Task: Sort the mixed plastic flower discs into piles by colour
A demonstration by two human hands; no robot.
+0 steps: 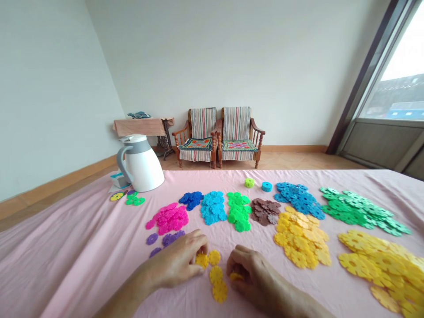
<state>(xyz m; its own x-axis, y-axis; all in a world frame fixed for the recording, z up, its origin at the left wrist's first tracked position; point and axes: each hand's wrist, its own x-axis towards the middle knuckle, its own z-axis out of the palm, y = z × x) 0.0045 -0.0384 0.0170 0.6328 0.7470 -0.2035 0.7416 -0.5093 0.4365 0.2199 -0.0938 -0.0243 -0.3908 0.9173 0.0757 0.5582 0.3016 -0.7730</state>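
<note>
My left hand (185, 256) rests low over the pink cloth, its fingers curled and closed at a yellow notched plastic disc (202, 260). Between my hands lie a few more flat discs of the same kind, such as one yellow disc (214, 257) and an overlapping yellow pair (218, 289). My right hand (253, 271) is closed, with a yellow disc (236, 277) partly showing under its curled fingers. Just beyond my left hand are purple discs (170, 238), partly hidden by it.
Piles of pink (170, 218), light blue (213, 207), green (239, 212), brown (264, 211) and yellow discs (301, 238) spread across the cloth. Two small stacks, lime (249, 183) and blue (266, 187), stand behind. A white jug (144, 165) is at left; two chairs (218, 137) stand beyond the table.
</note>
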